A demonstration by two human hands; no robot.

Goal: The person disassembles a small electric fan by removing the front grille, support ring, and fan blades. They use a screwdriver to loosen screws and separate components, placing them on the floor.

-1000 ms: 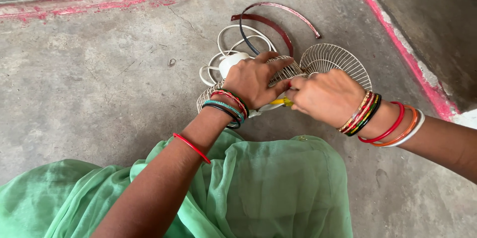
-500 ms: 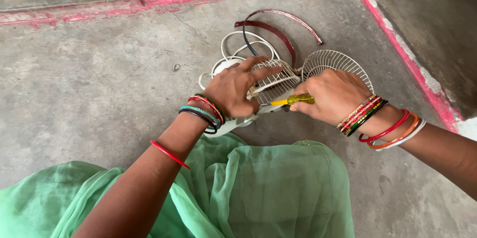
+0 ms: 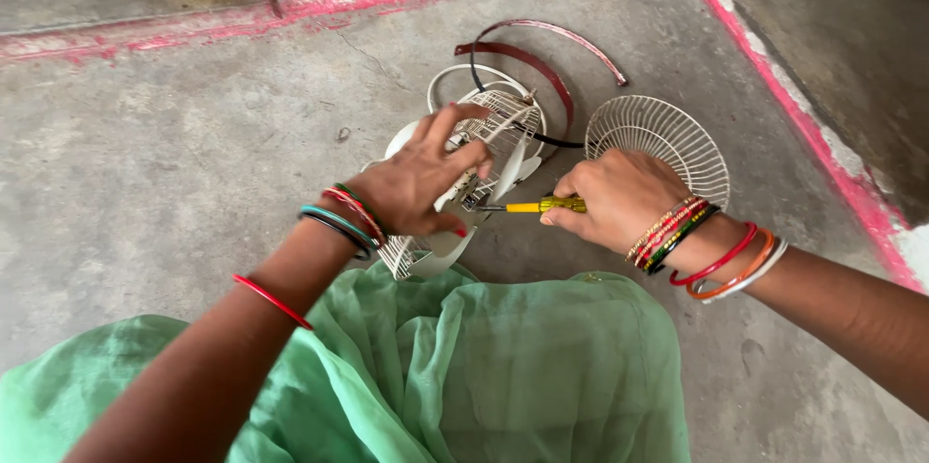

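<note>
Working a screw on a small white table fan [image 3: 463, 173] that lies on the concrete floor [image 3: 164, 163], just ahead of the green cloth [image 3: 503, 366] over the person's lap. Left hand [image 3: 421, 182] spread over the fan's wire cage and body, fingers curled down onto it, pinning it steady. Right hand [image 3: 610, 200] closed around a yellow-handled screwdriver [image 3: 537, 205], shaft lying roughly level and pointing left into the fan's housing beneath the left fingers. Tip hidden among wire and plastic; probably seated in a screw head, cannot confirm.

A detached round wire grille [image 3: 668, 139] lies on the floor just beyond the right hand. Behind the fan: a dark red curved band [image 3: 527, 61] and a black cord [image 3: 547, 139] looping past it. Pink painted line [image 3: 774, 86] borders the floor at top and right.

Step in hand, as judged: taking the fan apart, or refitting it, at one fastening, front guard already off. Next move calls for keeping the driver in line with the screw, pressing inward while turning, and the left hand holding the body against the twist so the tip does not slip out.
</note>
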